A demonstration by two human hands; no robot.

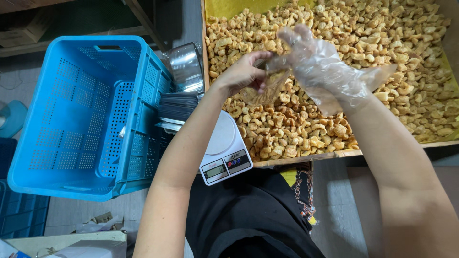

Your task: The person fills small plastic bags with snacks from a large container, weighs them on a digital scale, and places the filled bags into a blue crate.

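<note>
A wide wooden tray (306, 160) lined with yellow sheet fills the upper right, heaped with puffed, curled fried snacks (406, 52), golden-brown and knobbly, piled edge to edge. To the left sits a big blue plastic crate (81, 119), rigid, with walls and floor perforated in a grid of small holes and a slot handle near the top rim. Between crate and tray stands a shiny round metal bowl (185, 67), tilted, and below it a stack of flat clear bags (178, 106) with dark, glossy edges. Just in front of the tray's near edge rests a small white kitchen scale (224, 152) with a smooth round platform and a grey display panel.

Above the snack heap, the left hand (244, 74) is bare, its fingers curled and pinching the mouth of a small clear plastic bag (268, 88). The bag is thin, crinkled and see-through, hanging between both hands and already holding some of the golden pieces. The right hand (322, 67) wears a loose, wrinkled, transparent disposable glove; its fingers are pressed together at the bag's opening, though whether they grip any pieces I cannot tell. The bag hangs over the left part of the tray, just beyond the scale.
</note>
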